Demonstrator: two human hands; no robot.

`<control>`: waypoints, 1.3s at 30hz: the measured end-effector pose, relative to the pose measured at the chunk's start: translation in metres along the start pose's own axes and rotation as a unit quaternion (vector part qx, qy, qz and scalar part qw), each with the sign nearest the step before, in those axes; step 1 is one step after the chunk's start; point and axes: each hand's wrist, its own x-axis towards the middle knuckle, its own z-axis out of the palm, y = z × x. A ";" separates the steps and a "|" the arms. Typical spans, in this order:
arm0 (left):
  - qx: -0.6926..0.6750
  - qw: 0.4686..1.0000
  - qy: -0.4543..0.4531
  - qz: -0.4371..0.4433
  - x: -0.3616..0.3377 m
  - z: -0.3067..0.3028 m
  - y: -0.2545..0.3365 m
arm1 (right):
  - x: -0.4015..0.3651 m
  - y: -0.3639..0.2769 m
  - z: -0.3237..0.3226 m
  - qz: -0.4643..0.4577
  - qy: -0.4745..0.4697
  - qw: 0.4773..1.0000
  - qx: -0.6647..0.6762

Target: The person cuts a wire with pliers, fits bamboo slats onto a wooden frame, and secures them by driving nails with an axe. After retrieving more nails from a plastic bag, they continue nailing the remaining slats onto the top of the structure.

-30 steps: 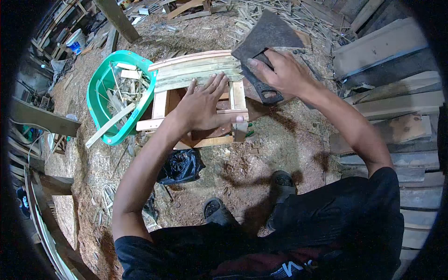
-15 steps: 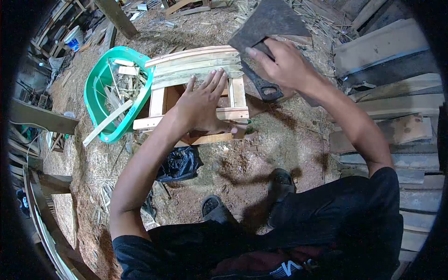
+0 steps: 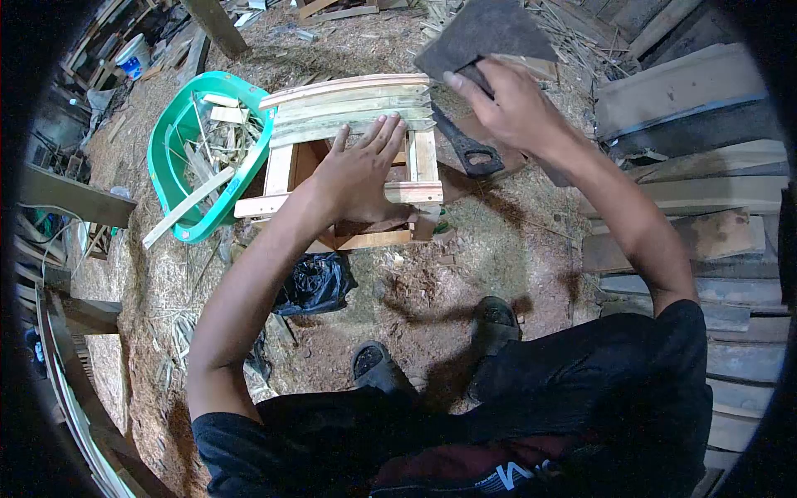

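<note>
A small wooden frame of pale slats over an open box shape stands in front of me. My left hand rests on it with fingers spread, the fingertips on the slats and the thumb near the front rail. To the right of the frame, my right hand is closed around the handle of a broad dark blade, a machete or cleaver by its look. The blade is level with the frame's back right corner. Below it lies a handsaw with a black handle.
A green tub with wood scraps stands left of the frame. A black plastic bag lies below it. Planks line the right side, and a post rises at the back left.
The view has shifted slightly. Both hands keep nearly the same places, the left on the frame and the right on the blade's handle.
</note>
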 end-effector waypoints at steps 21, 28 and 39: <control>0.016 1.000 -0.011 0.002 -0.001 -0.001 -0.001 | -0.003 0.012 0.029 0.047 0.036 0.985 0.163; 0.014 1.000 -0.001 0.000 0.001 0.002 0.001 | -0.015 0.027 0.040 0.066 -0.149 0.986 0.019; 0.011 1.000 -0.013 -0.001 0.001 0.001 -0.001 | -0.013 0.008 0.029 0.071 -0.022 0.996 0.058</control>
